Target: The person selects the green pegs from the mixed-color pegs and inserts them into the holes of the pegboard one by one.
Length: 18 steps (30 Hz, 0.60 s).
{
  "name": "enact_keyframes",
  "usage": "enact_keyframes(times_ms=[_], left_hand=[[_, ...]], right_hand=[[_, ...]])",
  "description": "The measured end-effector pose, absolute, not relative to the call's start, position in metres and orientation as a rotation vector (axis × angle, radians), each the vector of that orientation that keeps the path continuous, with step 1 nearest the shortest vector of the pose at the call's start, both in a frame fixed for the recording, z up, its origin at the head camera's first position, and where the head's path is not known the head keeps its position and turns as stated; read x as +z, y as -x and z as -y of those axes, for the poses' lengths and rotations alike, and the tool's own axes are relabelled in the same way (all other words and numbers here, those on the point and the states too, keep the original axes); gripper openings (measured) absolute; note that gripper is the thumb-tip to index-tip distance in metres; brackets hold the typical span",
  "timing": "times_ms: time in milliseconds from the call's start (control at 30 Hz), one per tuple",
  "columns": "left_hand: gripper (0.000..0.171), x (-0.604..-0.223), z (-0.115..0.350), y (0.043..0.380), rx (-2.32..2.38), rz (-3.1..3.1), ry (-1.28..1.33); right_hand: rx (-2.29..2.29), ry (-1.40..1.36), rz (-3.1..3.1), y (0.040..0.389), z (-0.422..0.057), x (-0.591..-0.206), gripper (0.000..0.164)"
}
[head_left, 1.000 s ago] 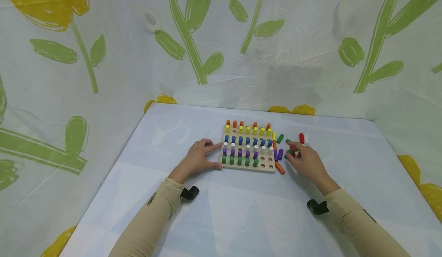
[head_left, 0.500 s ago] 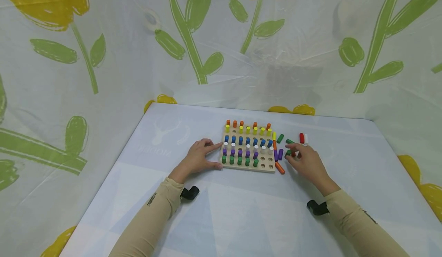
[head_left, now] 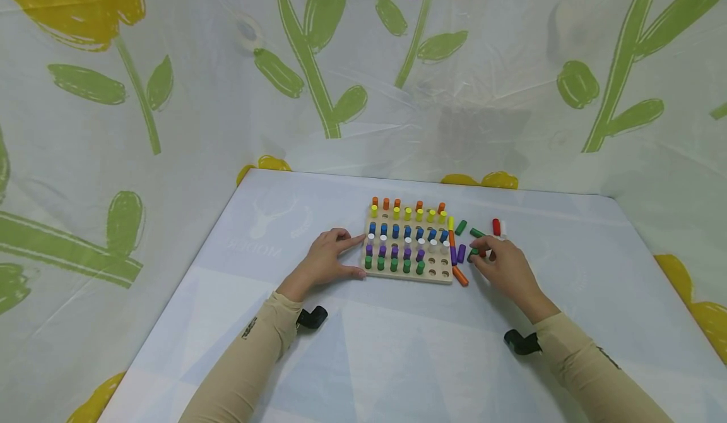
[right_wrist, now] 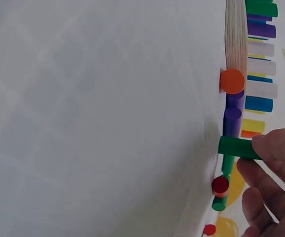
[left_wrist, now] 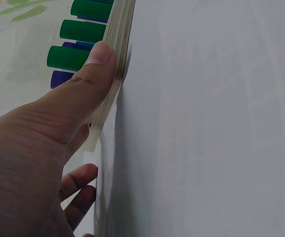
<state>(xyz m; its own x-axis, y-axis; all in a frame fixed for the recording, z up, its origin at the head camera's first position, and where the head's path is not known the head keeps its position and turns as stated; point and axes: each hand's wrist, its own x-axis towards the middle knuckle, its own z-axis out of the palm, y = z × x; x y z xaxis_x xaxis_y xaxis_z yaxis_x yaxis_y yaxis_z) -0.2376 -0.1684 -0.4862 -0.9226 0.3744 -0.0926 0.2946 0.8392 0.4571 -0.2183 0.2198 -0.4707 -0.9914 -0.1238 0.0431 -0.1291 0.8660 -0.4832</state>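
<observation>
A wooden pegboard (head_left: 438, 268) holds rows of upright pegs in orange, yellow, blue, white, purple and green, with some bare holes. My left hand (head_left: 326, 259) steadies its left side, index fingertip at the left edge. In the left wrist view the thumb (left_wrist: 95, 64) presses along the board's side, beside green pegs (left_wrist: 67, 58). To the right of the board, my right hand (head_left: 502, 266) pinches a green peg (right_wrist: 235, 147) between thumb and fingers. That peg stands roughly upright, its lower end close to the tabletop.
Loose pegs lie right of the board: orange (head_left: 461, 276), purple (head_left: 461, 254), green (head_left: 461, 227) and red (head_left: 496, 226), plus a white one partly behind the fingers. Some lie end to end along the board's right edge. A flowered curtain (head_left: 500, 126) hangs behind the table (head_left: 397, 347).
My right fingers have closed in on the green peg, which has shifted slightly toward the board. A red peg seen behind it is now hidden. The left hand and board have stayed put.
</observation>
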Motion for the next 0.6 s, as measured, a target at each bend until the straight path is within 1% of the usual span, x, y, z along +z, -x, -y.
enact_keyframes(times_ms=[600], left_hand=[[0.089, -0.4852, 0.1684, 0.2373, 0.671, -2.836, -0.53]], right_hand=[[0.799, -0.217, 3.003, 0.2145, -0.2196, -0.4703, 0.026]])
